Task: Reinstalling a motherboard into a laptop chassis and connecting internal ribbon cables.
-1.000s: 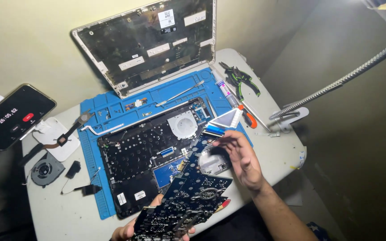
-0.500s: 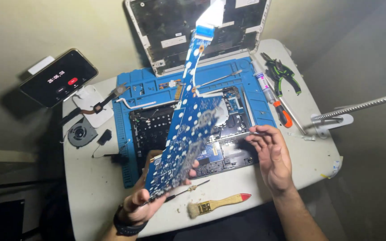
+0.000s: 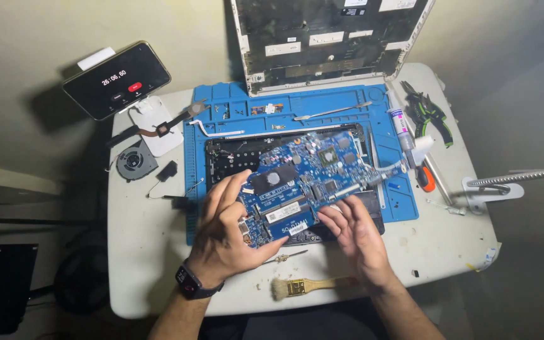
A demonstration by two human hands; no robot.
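Holding a blue circuit board [image 3: 306, 179] over the opened laptop base [image 3: 221, 157], the person has both hands on its near edge. The left hand [image 3: 228, 230] is half closed, its thumb under the board's near-left corner and its fingers curled over the top. The right hand [image 3: 354, 230] is looser, its fingertips pressed to the near edge, with nothing else in its grasp. The board sits slightly askew, its far-right end toward the right side of the blue work mat [image 3: 391, 195] and its left part leaving a stretch of the dark keyboard underside uncovered – so by my reading it is not bedded in the base.

Judging from how things lie, the teardown is well along: the laptop is open with its lid panel [image 3: 328, 38] stood up at the back, and a small round fan [image 3: 135, 161] lies off the mat to the left, next to a copper heat pipe piece [image 3: 158, 129]. A metal pry tool [image 3: 332, 112] rests on the mat's far strip. A paste syringe [image 3: 401, 123], a screwdriver [image 3: 424, 176] and pliers [image 3: 432, 113] lie to the right – a brush [image 3: 303, 286] lies on the white table [image 3: 140, 264] near the wrists. A phone [image 3: 116, 79] showing a timer leans at the far left. Whether any screws or cables hold the board I cannot tell
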